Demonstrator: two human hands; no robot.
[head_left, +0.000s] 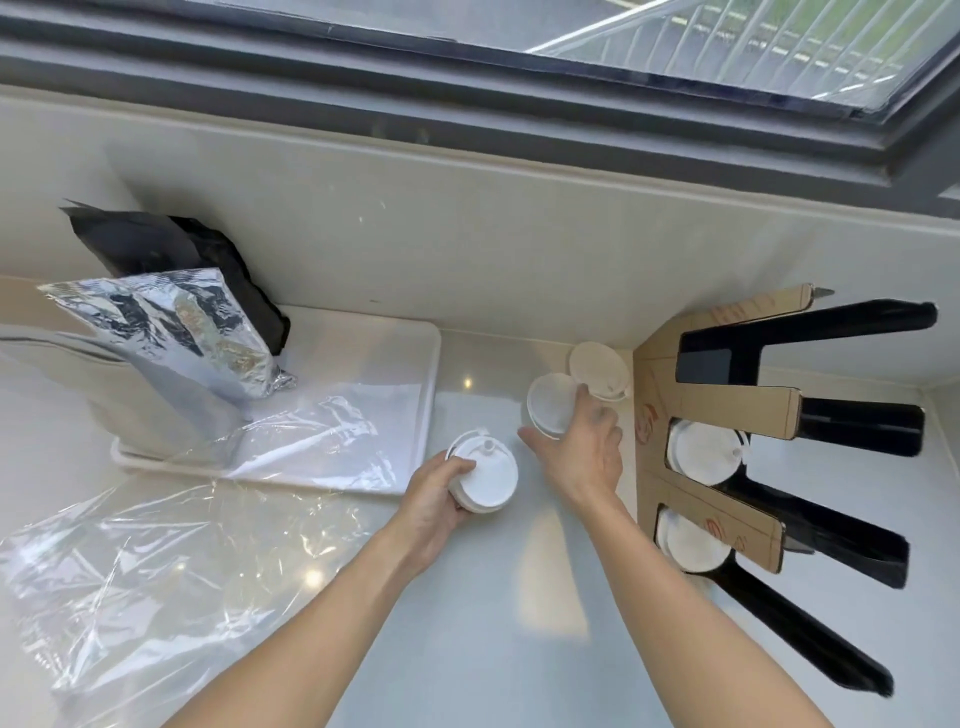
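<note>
My left hand (434, 501) grips a small stack of white plastic cup lids (485, 475) just above the pale counter; the top lid has a little spout. My right hand (584, 449) holds an open white cup (550, 410) by its rim and side, tilted toward me. Right behind it stands a second white cup (597, 369), touching or nearly touching the first. To the right, a cardboard and black cup dispenser (743, 410) holds lidded cups in two slots, one (704, 452) above the other (693, 540).
A white tray (415, 415) at left carries a silver foil bag (171, 332), a black bag (171, 244) and clear plastic film. More crumpled clear wrap (135, 582) lies at the front left. A wall and window frame run along the back.
</note>
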